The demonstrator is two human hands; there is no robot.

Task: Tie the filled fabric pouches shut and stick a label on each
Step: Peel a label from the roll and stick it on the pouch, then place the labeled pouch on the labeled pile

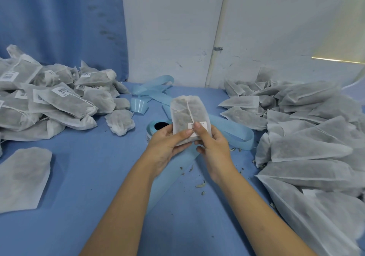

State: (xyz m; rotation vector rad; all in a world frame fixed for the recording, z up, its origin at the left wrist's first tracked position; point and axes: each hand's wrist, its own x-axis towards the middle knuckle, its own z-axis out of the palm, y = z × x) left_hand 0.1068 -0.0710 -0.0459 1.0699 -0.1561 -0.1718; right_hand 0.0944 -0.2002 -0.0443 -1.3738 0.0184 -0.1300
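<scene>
Dozens of labelled pouches [59,97] lie left, a larger unlabelled heap [308,129] waits right, while left hand [167,147] and right hand [214,147] grip one pouch [184,111], thumbs pressing its label [202,125].

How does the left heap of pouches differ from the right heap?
The left heap carries white barcode labels; the right heap shows no barcodes. The left heap's pouches look puckered at tied necks; the right heap's lie flatter, with smoother ends. Both are white fabric pouches with dark filling, lying on the blue table.
</scene>
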